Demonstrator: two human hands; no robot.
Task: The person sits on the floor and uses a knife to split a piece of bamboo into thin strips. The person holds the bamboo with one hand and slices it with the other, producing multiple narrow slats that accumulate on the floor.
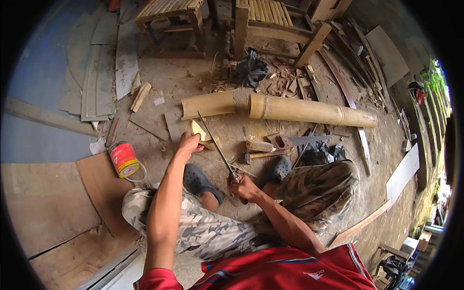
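My right hand [245, 187] is closed round the handle of a machete [218, 147]. Its long narrow blade slants up and to the left, away from me. The fingers of my left hand [190, 144] are closed on a short piece of bamboo [197, 128] with a pale cut face, close to the floor. The blade passes just right of this piece; whether they touch I cannot tell. Just beyond lies a split bamboo half [209, 105], hollow side up. To its right rests a long whole bamboo pole [299, 111].
Right of the machete lie a hammer [267, 154], a wood block [260, 146] and a handsaw [302, 140] beside a black plastic bag [325, 153]. A red and yellow can [124, 159] stands at left. Bamboo-topped stools [170, 10] stand at the back, near wood scraps [288, 88].
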